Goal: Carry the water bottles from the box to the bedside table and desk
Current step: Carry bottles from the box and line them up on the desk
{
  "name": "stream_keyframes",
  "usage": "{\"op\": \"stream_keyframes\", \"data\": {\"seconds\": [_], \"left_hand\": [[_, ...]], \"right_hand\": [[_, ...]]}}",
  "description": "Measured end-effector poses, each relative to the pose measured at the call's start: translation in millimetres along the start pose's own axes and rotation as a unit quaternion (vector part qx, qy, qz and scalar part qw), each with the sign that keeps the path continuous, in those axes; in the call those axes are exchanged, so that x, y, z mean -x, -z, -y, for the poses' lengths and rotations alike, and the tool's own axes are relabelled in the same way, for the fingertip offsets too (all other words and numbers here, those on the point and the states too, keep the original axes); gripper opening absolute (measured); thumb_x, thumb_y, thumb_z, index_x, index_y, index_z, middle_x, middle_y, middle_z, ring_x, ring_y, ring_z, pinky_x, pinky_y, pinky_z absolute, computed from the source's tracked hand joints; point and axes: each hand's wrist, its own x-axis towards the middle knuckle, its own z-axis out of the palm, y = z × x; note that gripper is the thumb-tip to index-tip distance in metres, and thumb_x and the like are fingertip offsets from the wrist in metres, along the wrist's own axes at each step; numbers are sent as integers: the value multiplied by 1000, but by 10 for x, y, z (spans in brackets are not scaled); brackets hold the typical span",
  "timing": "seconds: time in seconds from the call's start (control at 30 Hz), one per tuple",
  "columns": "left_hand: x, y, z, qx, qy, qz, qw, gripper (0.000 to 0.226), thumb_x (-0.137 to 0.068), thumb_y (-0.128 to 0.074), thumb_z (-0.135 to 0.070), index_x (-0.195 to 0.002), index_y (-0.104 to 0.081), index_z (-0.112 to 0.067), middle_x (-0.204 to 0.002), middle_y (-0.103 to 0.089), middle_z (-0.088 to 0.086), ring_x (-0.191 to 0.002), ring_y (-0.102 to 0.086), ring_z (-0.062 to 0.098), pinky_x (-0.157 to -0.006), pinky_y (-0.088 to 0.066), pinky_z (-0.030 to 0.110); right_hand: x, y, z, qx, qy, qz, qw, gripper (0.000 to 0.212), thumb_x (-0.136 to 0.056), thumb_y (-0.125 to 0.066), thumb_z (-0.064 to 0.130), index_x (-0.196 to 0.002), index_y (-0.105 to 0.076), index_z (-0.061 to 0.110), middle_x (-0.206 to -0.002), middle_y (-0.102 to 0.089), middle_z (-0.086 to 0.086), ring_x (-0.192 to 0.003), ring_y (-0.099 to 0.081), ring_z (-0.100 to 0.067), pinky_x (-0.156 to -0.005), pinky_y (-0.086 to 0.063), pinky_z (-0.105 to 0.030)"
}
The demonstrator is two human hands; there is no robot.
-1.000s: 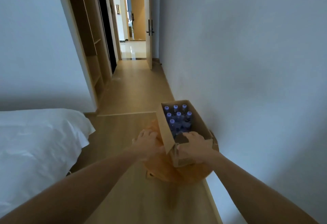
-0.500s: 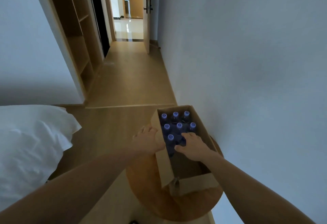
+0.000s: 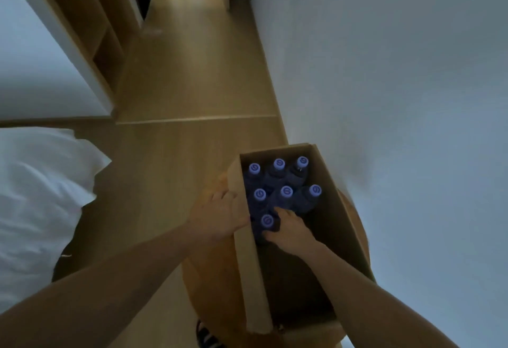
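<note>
left hand (image 3: 220, 215) grips box (image 3: 248, 265) rim | right hand (image 3: 291, 231) clasps nearest bottle (image 3: 266, 221) | wall (image 3: 384, 100) beside box

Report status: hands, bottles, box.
Left hand grips the box's left wall. Right hand inside the box, fingers round the nearest bottle. Six more bottles upright behind it; nothing over it.

No legible text — swirl-marked caps (image 3: 279, 164) only

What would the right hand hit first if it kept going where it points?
The nearest bottle: the right hand curls its fingers round it, seemingly touching. Past that bottle stands the left wall of the box.
</note>
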Motion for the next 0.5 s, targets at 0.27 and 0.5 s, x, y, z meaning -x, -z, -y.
{"op": "stream_keyframes", "data": {"seconds": [0.27, 0.5], "left_hand": [[-300, -201, 146, 32, 50, -12, 998, 80, -92, -61, -51, -154, -32, -10, -159, -30, 13, -148, -26, 29, -121, -24, 44], [-361, -32, 53, 56, 53, -28, 997, 76, -96, -58, -48, -156, -29, -12, -162, -25, 10, -150, -21, 27, -122, -21, 39]], "right_hand": [[-431, -374, -252, -90, 12, 9, 996, 81, -66, -89, 32, -133, -45, 16, -135, -51, -9, -127, -49, -29, -105, -43, -41], [-252, -138, -267, -138, 65, -35, 988, 59, -67, -87, 25, -118, -58, 21, -119, -67, 1, -112, -61, -18, -93, -46, -26]]}}
